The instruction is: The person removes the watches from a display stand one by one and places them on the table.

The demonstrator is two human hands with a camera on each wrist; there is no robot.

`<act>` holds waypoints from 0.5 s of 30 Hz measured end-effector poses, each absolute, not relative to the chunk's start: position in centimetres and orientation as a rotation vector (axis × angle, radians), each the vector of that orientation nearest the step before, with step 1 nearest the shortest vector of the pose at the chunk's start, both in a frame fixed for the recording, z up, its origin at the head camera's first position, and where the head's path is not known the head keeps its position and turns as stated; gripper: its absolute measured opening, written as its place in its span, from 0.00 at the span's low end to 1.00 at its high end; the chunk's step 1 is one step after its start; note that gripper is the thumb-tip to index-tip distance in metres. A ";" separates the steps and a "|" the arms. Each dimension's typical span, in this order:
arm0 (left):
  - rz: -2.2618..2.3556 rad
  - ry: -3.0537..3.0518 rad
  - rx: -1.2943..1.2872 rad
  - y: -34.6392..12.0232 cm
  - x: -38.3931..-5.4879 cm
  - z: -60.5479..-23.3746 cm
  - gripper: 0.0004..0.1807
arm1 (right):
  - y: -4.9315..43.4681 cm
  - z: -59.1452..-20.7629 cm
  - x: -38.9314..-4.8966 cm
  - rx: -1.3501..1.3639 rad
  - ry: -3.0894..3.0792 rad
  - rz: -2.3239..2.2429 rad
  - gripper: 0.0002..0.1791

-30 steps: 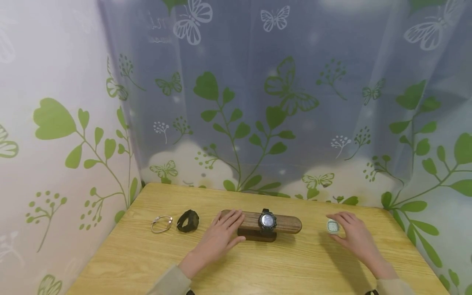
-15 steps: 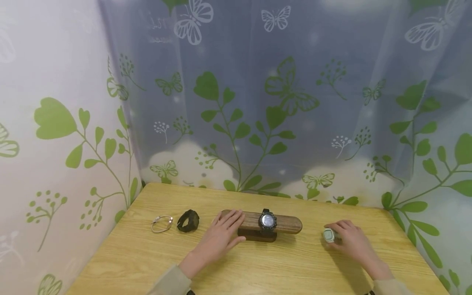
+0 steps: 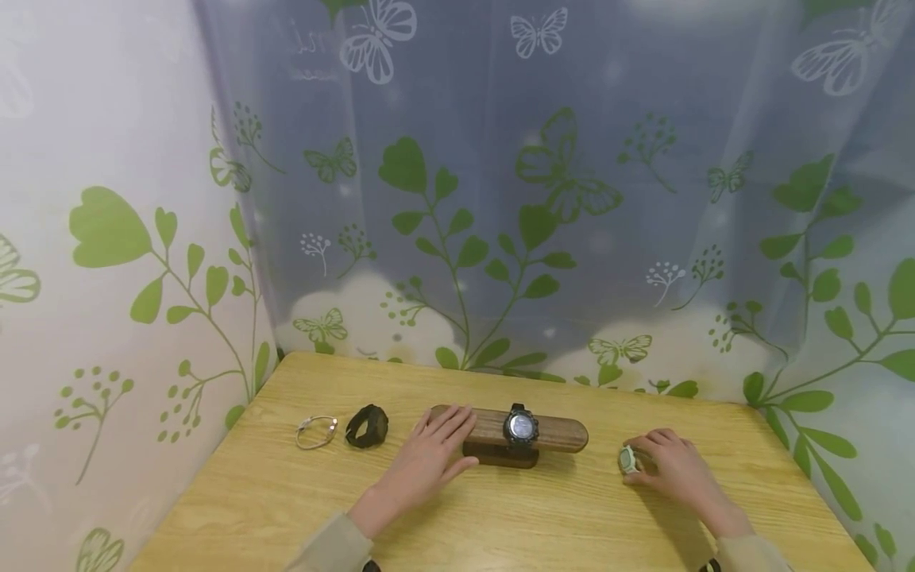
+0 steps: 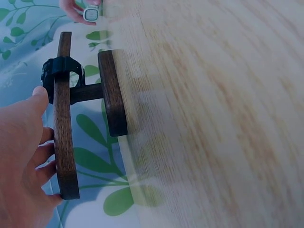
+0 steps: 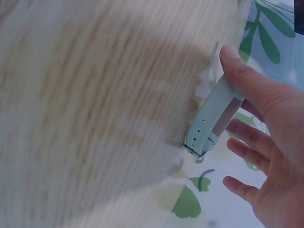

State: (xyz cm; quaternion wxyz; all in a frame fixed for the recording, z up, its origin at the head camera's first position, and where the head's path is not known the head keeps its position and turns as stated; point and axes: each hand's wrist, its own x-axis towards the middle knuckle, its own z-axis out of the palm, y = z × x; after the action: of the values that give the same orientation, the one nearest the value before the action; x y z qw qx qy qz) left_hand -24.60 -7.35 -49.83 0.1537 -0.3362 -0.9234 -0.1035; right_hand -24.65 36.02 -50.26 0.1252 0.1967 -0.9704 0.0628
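Observation:
A dark wooden watch stand, a rounded bar on a post and base, stands on the table. A black digital watch is strapped round its bar. My left hand rests over the bar's left end, fingers extended and thumb pointing towards the black watch. To the right of the stand, my right hand pinches a pale green watch between thumb and fingers. In the right wrist view, the strap hangs as a loop with its holes and buckle showing; the thumb lies at its upper end and the other fingers spread apart.
Left of the stand, a black watch with a looped strap and a thin silver bracelet lie on the wooden table. A printed curtain with leaves and butterflies hangs along the table's back edge.
My right hand has brought the pale green watch a little left and nearer to me, turning its face leftward. My left hand stays on the stand.

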 end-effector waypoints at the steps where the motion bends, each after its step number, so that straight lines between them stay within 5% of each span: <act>1: -0.300 -2.646 -0.965 -7.3 -24.6 -49.8 0.37 | 36.0 -50.3 -24.7 0.573 -2.830 0.183 0.29; 15: -0.308 -2.648 -0.964 -7.3 -24.6 -49.9 0.37 | 36.2 -50.8 -24.8 0.587 -2.840 0.213 0.30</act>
State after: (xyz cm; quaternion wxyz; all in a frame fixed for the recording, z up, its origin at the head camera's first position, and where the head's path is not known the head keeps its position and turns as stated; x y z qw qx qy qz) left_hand -24.57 -7.30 -49.85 0.1530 -0.3361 -0.9231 -0.1074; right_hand -24.85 36.20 -50.79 0.1164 0.2004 -0.9700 0.0727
